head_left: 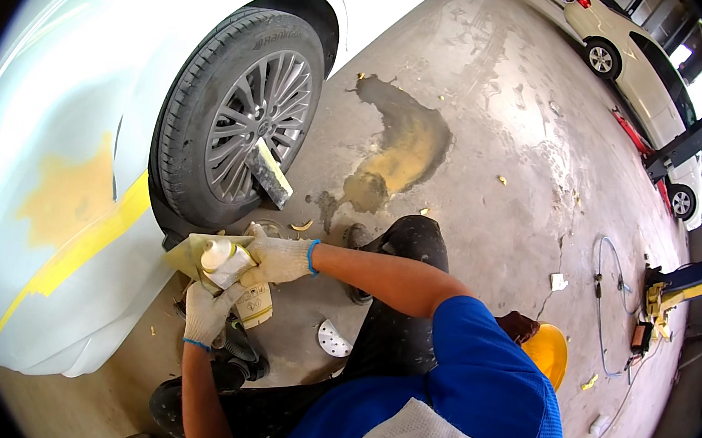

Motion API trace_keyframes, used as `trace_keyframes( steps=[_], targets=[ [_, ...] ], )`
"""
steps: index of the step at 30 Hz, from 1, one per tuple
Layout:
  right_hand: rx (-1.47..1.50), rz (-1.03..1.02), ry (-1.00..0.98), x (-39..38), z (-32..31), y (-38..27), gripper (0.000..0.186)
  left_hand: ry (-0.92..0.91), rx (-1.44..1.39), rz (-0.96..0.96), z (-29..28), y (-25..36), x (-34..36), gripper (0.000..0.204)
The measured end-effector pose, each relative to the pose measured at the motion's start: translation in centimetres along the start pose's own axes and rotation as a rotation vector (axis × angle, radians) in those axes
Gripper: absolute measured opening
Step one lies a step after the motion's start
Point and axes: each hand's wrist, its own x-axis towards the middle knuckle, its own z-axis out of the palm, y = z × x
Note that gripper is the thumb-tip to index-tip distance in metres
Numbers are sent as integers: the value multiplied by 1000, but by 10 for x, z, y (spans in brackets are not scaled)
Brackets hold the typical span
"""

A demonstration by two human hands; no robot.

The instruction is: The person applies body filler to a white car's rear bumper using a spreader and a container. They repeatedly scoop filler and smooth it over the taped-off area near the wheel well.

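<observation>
Both my hands wear pale knitted gloves with blue cuffs and are beside the white car's bumper, in front of its rear wheel [246,118]. My right hand [278,257] is closed around the right side of a small white bottle [225,262]. Against the bottle's lower end, the fingers of my left hand [208,313] are curled. A flat yellowish-green sheet or board [184,255] lies behind the bottle, near the bumper; what supports it is hidden. On the bumper are a tan filler patch [71,198] and yellow tape [91,247].
A sanding block [270,175] leans against the wheel. Below my hands is a printed card or box [255,305]. A round sanding disc [334,338] lies by my leg. Wet, muddy stains [407,135] mark the floor. Lift posts, hoses [603,305] and another car [640,70] stand right.
</observation>
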Motion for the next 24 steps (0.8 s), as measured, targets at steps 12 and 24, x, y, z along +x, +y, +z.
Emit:
trace_keyframes(
  steps=[12,24],
  targets=[
    [-60,-24,27,-6,-6,-11,35,-24,-156,-167,-1,-4,3,41],
    [-99,-109,152,-3,0,11,43,24,-605,-283,18,-27,2,42]
  ],
)
